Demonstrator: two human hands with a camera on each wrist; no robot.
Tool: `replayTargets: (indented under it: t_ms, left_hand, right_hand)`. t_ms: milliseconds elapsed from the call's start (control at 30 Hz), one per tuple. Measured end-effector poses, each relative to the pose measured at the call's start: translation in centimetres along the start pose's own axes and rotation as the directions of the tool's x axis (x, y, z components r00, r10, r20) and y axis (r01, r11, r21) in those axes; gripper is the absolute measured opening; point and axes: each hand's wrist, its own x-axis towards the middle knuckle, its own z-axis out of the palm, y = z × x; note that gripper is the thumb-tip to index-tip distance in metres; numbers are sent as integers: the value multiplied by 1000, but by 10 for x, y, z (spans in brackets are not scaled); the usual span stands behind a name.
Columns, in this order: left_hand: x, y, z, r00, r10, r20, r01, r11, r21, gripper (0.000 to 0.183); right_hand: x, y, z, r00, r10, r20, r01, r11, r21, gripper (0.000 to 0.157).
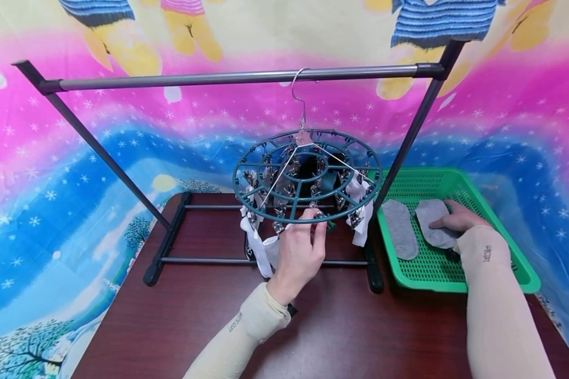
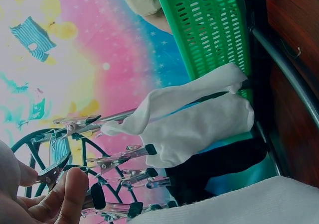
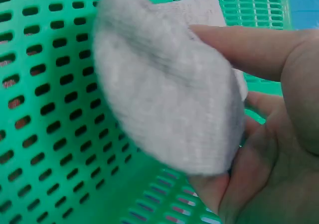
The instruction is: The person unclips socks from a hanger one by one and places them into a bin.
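My left hand (image 1: 300, 258) is at the front rim of a round green sock hanger (image 1: 265, 215), pinching a metal clip (image 2: 54, 172) between thumb and fingers. White socks (image 2: 204, 127) and a black sock (image 2: 219, 163) hang from other clips around it. Inside the green basket (image 1: 498, 231) on the right, my right hand (image 1: 460, 217) grips a grey sock (image 3: 164, 89), thumb on one side and fingers on the other. A second grey sock (image 1: 400, 230) lies flat in the basket, left of that hand.
The hanger hooks onto the top bar (image 1: 185, 80) of a dark metal rack, whose feet stand on a reddish-brown table (image 1: 332, 321). Its right post (image 1: 414, 131) rises between hanger and basket. A colourful printed cloth (image 1: 66, 200) hangs behind.
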Motion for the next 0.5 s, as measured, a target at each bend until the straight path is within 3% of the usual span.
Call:
replayTargets:
  t_ms: [133,500]
  left_hand:
    - [0,0,0,1000,3,0,-3,1000,2,22]
    - [0,0,0,1000,6,-2,-6,1000,11,22]
  right_hand:
    - [-2,-1,1,1000,-17,8,17,1000,-9,121]
    - [-11,-5,8,996,37,85,-37,999,-8,120]
